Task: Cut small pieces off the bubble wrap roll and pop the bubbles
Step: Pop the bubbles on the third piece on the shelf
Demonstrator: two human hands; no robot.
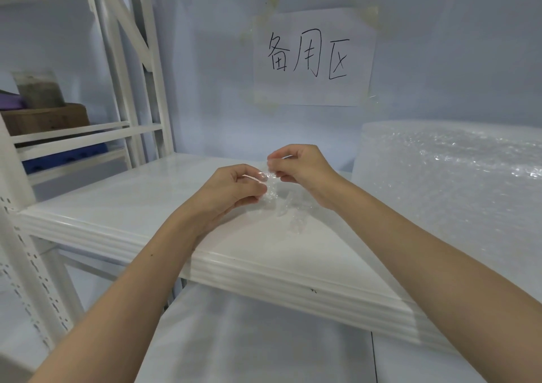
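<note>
Nearest us, at the centre of the frame, our left hand [231,187] and our right hand [296,167] both pinch a small crumpled piece of clear bubble wrap [271,189], held just above the glossy white shelf board [117,206]. The left hand's fingers curl round the lower left part of the piece; the right hand's thumb and forefinger nip its upper edge. A loose tail of the same clear film hangs down toward the shelf below the right wrist.

The step in hand looks like popping. To do it well, we should flatten the piece between the hands first, since a bunched film hides its bubbles. Then we squeeze one bubble at a time between thumb pad and forefinger, working along a row so none is missed. We cannot tell from here how many bubbles are already flat.

Farther off, at the right of the frame, lies the large roll of clear bubble wrap [451,171], well apart from the hands. Behind, a white paper sign with black handwriting [313,57] is taped to the pale wall.
</note>
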